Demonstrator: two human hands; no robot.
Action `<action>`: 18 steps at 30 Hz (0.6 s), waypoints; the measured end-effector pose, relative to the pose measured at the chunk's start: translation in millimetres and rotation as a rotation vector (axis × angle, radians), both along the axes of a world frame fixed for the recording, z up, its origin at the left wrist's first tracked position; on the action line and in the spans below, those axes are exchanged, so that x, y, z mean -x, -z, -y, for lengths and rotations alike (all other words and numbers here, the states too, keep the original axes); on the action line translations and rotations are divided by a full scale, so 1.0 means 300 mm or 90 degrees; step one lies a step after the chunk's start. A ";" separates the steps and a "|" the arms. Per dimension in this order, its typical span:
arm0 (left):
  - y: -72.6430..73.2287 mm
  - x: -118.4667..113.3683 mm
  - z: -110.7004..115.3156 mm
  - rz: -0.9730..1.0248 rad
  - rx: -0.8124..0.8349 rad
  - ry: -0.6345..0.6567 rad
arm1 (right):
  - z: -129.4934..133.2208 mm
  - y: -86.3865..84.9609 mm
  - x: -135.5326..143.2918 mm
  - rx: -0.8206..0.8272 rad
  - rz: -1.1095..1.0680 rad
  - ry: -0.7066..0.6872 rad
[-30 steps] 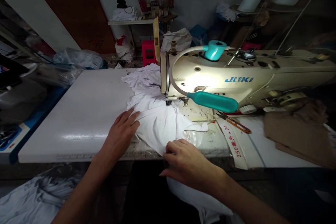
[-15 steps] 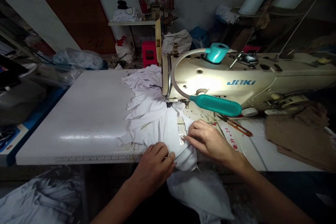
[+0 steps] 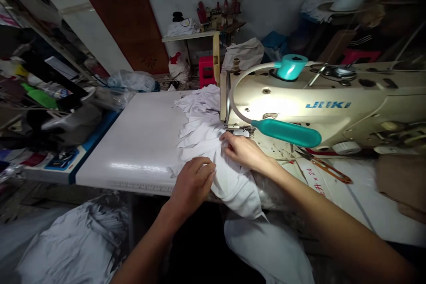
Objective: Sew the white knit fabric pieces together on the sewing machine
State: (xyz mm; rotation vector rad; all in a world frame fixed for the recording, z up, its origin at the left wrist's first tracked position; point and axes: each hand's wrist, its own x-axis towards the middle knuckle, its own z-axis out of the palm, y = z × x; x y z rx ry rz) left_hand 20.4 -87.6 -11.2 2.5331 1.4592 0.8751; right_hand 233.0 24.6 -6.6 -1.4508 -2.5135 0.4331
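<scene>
White fabric (image 3: 201,131) lies bunched at the needle end of the cream sewing machine (image 3: 286,106) and hangs over the table's front edge. My left hand (image 3: 195,182) rests on the cloth near that edge, its fingers curled together on a fold. Close to the presser foot, my right hand (image 3: 241,148) has its fingers pinched on the same fabric. The needle area is partly hidden behind the right fingertips and the cloth.
Orange-handled snips (image 3: 333,171) lie right of the machine's front, near brown cloth (image 3: 402,182). A teal lamp (image 3: 286,132) hangs across the machine. White cloth (image 3: 76,244) is heaped below the table (image 3: 140,137) at the left.
My right hand has moved up and toward the needle from the lower edge of the cloth. My left hand has shifted slightly up along the fabric. The view has turned left.
</scene>
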 end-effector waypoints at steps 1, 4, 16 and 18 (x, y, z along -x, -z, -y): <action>-0.001 0.022 -0.010 -0.001 -0.002 -0.021 | -0.005 0.003 0.000 0.001 -0.005 -0.001; 0.002 0.089 -0.043 0.002 0.004 -0.075 | -0.016 0.008 -0.001 0.012 -0.017 -0.005; 0.013 0.130 -0.077 0.015 0.070 -0.046 | 0.053 -0.048 0.065 0.104 -0.090 -0.135; 0.019 0.127 -0.078 0.009 0.080 -0.042 | 0.066 -0.053 0.075 0.105 -0.110 -0.160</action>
